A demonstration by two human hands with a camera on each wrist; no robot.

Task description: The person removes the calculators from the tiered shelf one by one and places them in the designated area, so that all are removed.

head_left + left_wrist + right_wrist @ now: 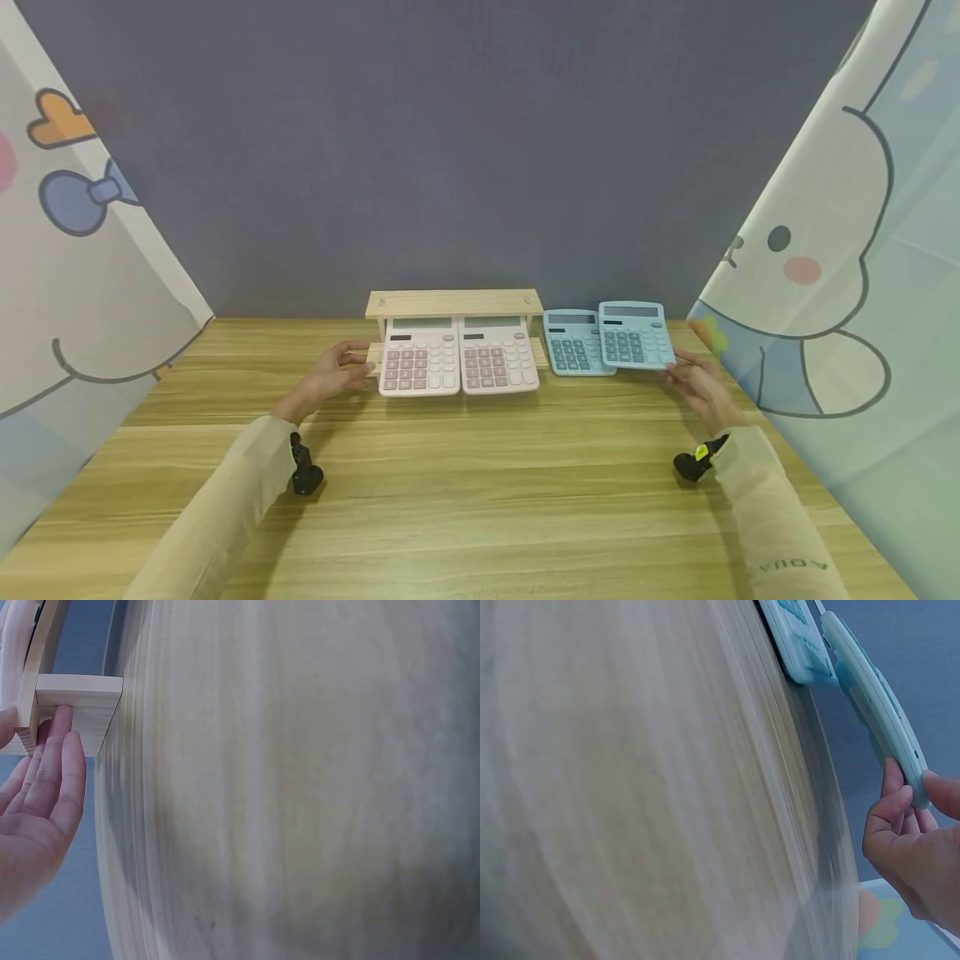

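Note:
A low wooden stand [453, 302] at the back of the table bears two pale pink calculators [418, 385] [500, 383] side by side, leaning on it. At the stand's left end my left hand [339, 375] holds its lower board; in the left wrist view the thumb is on one side and the fingers [52, 772] reach behind. To the right, my right hand [693, 382] pinches the lower right corner of a light blue calculator [652, 346] between thumb and fingers. This one is raised and overlaps another light blue calculator [573, 362], which lies on the table beside the stand.
The wood-grain table [480, 500] stretches toward me in front of the stand. Behind rises a dark grey-blue panel [465, 150]. Cartoon-printed cloths hang at the left [90, 292] and right [840, 333]. Each wrist wears a black camera mount.

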